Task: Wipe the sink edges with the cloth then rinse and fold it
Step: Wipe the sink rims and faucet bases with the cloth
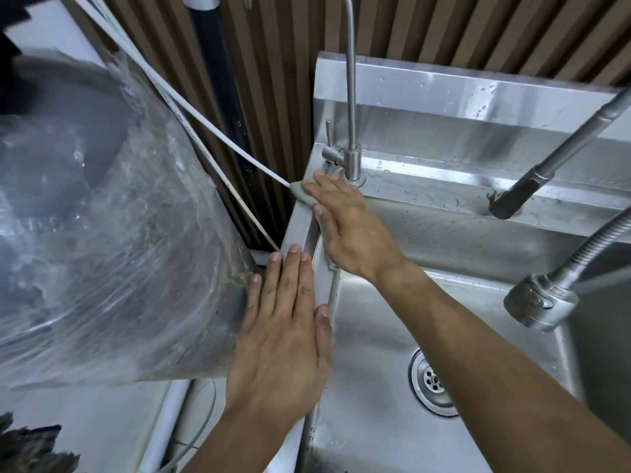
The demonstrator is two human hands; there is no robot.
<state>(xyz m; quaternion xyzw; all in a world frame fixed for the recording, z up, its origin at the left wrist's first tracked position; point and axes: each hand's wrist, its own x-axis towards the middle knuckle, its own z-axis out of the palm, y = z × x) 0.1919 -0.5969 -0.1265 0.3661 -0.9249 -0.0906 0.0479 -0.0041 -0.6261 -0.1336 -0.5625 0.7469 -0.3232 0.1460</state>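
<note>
Pressing flat on the left rim of the sink [300, 230], the right hand [345, 230] covers a grey-green cloth [302, 196], fingers spread wide and pointing toward 11 o'clock. Only two bits of the cloth show: a wad past the fingertips at the rim's far corner, and a small flap under the heel of the palm, hanging over the inner wall of the basin. The hand pins the cloth rather than gripping it.

Left hand [286, 322] lies open and flat on the same rim, nearer the camera, at 7 o'clock from the right hand; fingers together, thumb along the inner edge. It holds nothing.

Slim tap [351, 97] stands just beside the right fingertips, at 1 o'clock. Drain [432, 382] sits in the basin at 4 o'clock from the left hand. Two spray hoses [546, 288] hang in from the right. Crinkled plastic sheet [102, 233] fills the left side, touching the left hand's little finger. White tube [205, 121] runs diagonally down to the cloth's corner.

Steel is wet, with droplets on the back ledge.
</note>
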